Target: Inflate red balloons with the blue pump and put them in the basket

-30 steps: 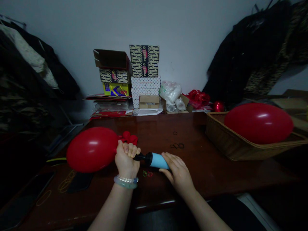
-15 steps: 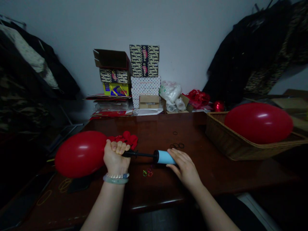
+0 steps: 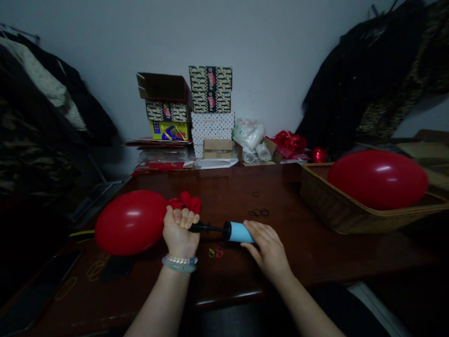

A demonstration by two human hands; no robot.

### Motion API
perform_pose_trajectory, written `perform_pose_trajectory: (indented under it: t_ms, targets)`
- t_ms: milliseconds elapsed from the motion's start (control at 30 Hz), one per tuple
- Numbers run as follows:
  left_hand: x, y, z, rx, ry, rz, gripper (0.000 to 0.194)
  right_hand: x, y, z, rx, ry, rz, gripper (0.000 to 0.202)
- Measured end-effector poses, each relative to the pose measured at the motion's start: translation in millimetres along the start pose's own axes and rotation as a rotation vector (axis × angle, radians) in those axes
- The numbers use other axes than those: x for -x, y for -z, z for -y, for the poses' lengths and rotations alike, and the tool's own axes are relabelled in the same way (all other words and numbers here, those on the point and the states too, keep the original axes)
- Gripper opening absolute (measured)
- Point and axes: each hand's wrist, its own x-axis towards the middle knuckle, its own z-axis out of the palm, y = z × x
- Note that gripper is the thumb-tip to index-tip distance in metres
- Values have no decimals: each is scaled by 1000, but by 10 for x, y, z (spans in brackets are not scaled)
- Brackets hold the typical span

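Note:
My left hand (image 3: 181, 234), with bracelets at the wrist, is closed around the black end of a balloon pump. The neck of an inflated red balloon (image 3: 131, 222) runs into the same fist, which hides the join. From the fist a short length of black rod (image 3: 215, 229) leads to the pump's light blue barrel (image 3: 240, 232). Around that barrel's right end, my right hand (image 3: 268, 245) is closed. A bunch of limp red balloons (image 3: 189, 202) lies on the table just behind my left hand.
At right, a wicker basket (image 3: 336, 220) holds another inflated red balloon (image 3: 377, 180). Black rubber bands (image 3: 258, 212), small coloured bands (image 3: 215, 252) and yellowish bands (image 3: 96, 269) lie on the brown table (image 3: 224, 182). Stacked boxes (image 3: 212, 121) stand against the wall.
My left hand has moved right toward the blue barrel, bringing the balloon along. Less of the black rod shows between hand and barrel. My right hand has barely shifted.

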Motion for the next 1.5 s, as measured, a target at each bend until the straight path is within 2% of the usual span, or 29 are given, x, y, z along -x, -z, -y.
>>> perform_pose_trajectory:
  t_ms: [233, 433, 767, 1067, 1300, 1500]
  targets:
    - [91, -25, 186, -48, 30, 9, 48, 17, -76, 148, 1, -27, 17, 51]
    - [103, -16, 237, -81, 31, 16, 47, 11, -123, 216, 1, -53, 44, 51]
    - [50, -97, 70, -90, -13, 11, 50, -88, -57, 158, -23, -16, 69, 55]
    - [-80, -23, -187, -51, -55, 14, 48, -54, 12, -46, 67, -4, 66, 53]
    - [-54, -16, -83, -49, -45, 6, 48, 36, -30, -38, 82, -74, 16, 49]
    - [-33, -19, 5, -41, -42, -2, 49, 74, -79, 32, 89, -76, -20, 49]
